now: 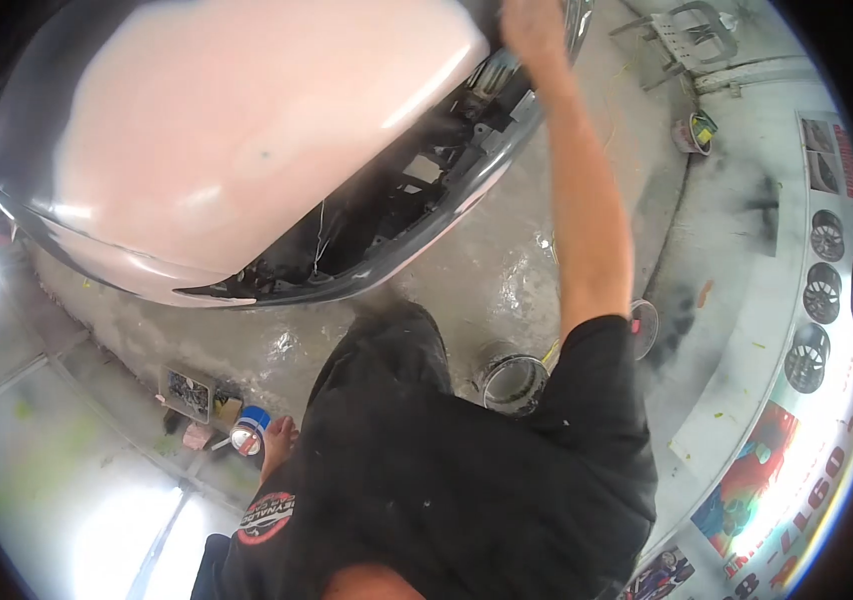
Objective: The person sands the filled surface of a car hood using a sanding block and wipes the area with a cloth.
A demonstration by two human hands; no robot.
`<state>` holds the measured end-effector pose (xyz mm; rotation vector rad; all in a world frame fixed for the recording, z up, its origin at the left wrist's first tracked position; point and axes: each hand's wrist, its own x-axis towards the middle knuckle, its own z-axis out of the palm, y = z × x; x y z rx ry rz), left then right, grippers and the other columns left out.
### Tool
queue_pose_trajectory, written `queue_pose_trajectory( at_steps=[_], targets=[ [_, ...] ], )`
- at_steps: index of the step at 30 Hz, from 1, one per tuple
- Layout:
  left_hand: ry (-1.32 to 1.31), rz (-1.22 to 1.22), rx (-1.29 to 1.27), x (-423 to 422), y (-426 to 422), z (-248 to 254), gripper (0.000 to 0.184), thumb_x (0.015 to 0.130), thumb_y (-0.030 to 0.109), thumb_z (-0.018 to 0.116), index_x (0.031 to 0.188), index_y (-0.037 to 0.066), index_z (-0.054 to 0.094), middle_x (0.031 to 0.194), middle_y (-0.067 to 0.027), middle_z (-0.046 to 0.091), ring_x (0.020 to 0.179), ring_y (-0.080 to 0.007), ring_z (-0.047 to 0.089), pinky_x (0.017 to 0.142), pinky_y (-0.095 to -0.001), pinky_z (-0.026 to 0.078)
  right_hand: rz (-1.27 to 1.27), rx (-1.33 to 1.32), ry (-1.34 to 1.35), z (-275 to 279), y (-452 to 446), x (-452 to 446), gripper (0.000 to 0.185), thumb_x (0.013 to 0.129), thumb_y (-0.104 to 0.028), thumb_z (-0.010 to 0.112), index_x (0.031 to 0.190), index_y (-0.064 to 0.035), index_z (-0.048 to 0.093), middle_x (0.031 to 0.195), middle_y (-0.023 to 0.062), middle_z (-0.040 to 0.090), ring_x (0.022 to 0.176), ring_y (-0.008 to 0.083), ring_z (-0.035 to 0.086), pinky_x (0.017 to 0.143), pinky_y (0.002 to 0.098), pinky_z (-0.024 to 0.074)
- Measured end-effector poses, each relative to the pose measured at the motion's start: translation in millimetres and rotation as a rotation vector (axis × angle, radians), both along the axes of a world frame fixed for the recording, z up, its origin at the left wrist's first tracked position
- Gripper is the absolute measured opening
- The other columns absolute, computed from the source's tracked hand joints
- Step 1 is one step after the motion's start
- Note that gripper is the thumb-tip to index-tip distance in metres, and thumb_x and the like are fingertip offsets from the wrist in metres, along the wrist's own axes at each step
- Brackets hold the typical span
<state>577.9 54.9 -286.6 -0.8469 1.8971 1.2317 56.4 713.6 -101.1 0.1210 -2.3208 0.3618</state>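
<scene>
The view's top cut off part of the right hand (pixel 535 32) near the hood (pixel 267 120); the left hand (pixel 280 440), apparently beside a blue can (pixel 251 432), showed small. Whether either gripped anything, I could not tell. The hood, straight ahead, was pale pink, darker at its left.

Car (pixel 467 207) with its front end toward the viewer, filling the upper left of the view. The broad, curved hood (pixel 257 130) is coated in smooth, pale pink, with bright glare, one small dark spot and dark grey margins. Between the hood's front edge and the dark bumper rim, a long gap exposes black framework. A thin pale strand hangs there. Pink patches mark the rim.
</scene>
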Motion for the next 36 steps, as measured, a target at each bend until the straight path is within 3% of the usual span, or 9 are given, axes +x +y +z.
queue_pose_trajectory(
  at_steps=[3, 4, 11, 17, 22, 25, 28, 30, 36],
  targets=[
    [0.025, -0.004, 0.055, -19.5, 9.9, -12.3, 0.032, 0.103, 0.034, 0.063, 0.098, 0.003, 0.068, 0.078, 0.0009, 0.064, 0.065, -0.0075, 0.059, 0.053, -0.0247, 0.044, 0.105, -0.191, -0.081, 36.3, -129.9, 92.8, 0.061, 0.104, -0.031, 0.048, 0.152, 0.0047, 0.041, 0.162, 0.0248, 0.035, 0.153, 0.0446, 0.026, 0.126, 0.0546, 0.0192],
    [0.029, -0.018, 0.065, -26.2, 11.6, -15.7, 0.032, 0.102, 0.034, 0.063, 0.1, 0.003, 0.069, 0.08, 0.001, 0.064, 0.067, -0.0078, 0.061, 0.055, -0.0245, 0.044, 0.236, -0.279, 0.065, 7.0, -161.3, 108.4, 0.069, 0.093, -0.031, 0.062, 0.157, -0.0153, 0.041, 0.164, 0.024, 0.031, 0.152, 0.044, 0.029, 0.12, 0.0681, 0.0203],
    [0.075, 0.134, 0.162, -52.2, 1.0, -62.0, 0.047, 0.101, 0.043, 0.067, 0.122, 0.0, 0.069, 0.095, -0.0015, 0.071, 0.081, -0.0111, 0.068, 0.064, -0.0251, 0.049, 0.455, -0.192, -0.077, -2.6, -355.6, 205.7, 0.081, 0.075, -0.037, 0.08, 0.147, -0.0093, 0.054, 0.165, 0.0213, 0.033, 0.145, 0.0409, 0.041, 0.109, 0.0578, 0.0367],
    [0.057, 0.143, 0.067, -43.5, 4.3, -52.1, 0.047, 0.101, 0.042, 0.067, 0.122, 0.0, 0.069, 0.095, -0.0029, 0.071, 0.082, -0.0116, 0.069, 0.064, -0.0253, 0.05, 0.515, -0.186, -0.039, -3.4, -357.1, 206.6, 0.083, 0.075, -0.033, 0.079, 0.148, -0.006, 0.052, 0.163, 0.0236, 0.035, 0.145, 0.0409, 0.041, 0.108, 0.0594, 0.0359],
    [-0.013, 0.128, 0.065, -12.4, -7.4, -74.9, 0.04, 0.101, 0.037, 0.066, 0.12, 0.002, 0.069, 0.095, -0.0035, 0.071, 0.081, -0.0121, 0.069, 0.062, -0.026, 0.05, 0.198, -0.287, -0.139, 16.7, -322.2, 184.6, 0.075, 0.091, -0.025, 0.068, 0.157, -0.0063, 0.039, 0.166, 0.0292, 0.023, 0.154, 0.0455, 0.025, 0.117, 0.0691, 0.0227],
    [-0.017, 0.237, 0.05, 6.3, 0.4, -72.3, 0.038, 0.101, 0.035, 0.065, 0.118, 0.001, 0.07, 0.093, -0.0037, 0.071, 0.079, -0.0126, 0.069, 0.06, -0.0267, 0.05, 0.061, -0.208, -0.23, 26.3, -215.3, 138.9, 0.063, 0.104, -0.035, 0.048, 0.16, -0.0082, 0.033, 0.169, 0.018, 0.024, 0.157, 0.0424, 0.014, 0.123, 0.0661, 0.0068],
    [-0.022, 0.275, 0.02, 13.6, 1.9, -70.0, 0.037, 0.1, 0.033, 0.065, 0.117, 0.0, 0.069, 0.092, -0.0044, 0.071, 0.078, -0.0136, 0.069, 0.06, -0.0281, 0.052, -0.193, -0.013, -0.179, 12.2, -67.8, 25.7, 0.051, 0.107, -0.038, 0.043, 0.151, -0.011, 0.046, 0.167, 0.0185, 0.028, 0.155, 0.0459, 0.017, 0.113, 0.0807, 0.0139],
    [-0.064, 0.355, 0.015, 33.6, 0.0, -77.4, 0.038, 0.099, 0.033, 0.065, 0.117, 0.0, 0.069, 0.091, -0.0051, 0.071, 0.077, -0.0143, 0.07, 0.06, -0.0291, 0.052, -0.261, 0.027, -0.273, 35.2, -18.2, -30.5, 0.053, 0.108, -0.04, 0.043, 0.149, -0.0069, 0.05, 0.165, 0.0232, 0.031, 0.152, 0.0478, 0.025, 0.118, 0.0713, 0.0187],
    [-0.198, 0.52, 0.123, 108.2, -1.5, -141.1, 0.042, 0.098, 0.036, 0.065, 0.12, 0.001, 0.069, 0.089, -0.0054, 0.071, 0.074, -0.0152, 0.069, 0.059, -0.0305, 0.052, 0.197, 0.296, -0.084, 92.0, -206.7, -80.1, 0.063, 0.104, -0.043, 0.048, 0.147, 0.0036, 0.05, 0.152, 0.0379, 0.041, 0.144, 0.0507, 0.037, 0.119, 0.0585, 0.0273]
  ],
)
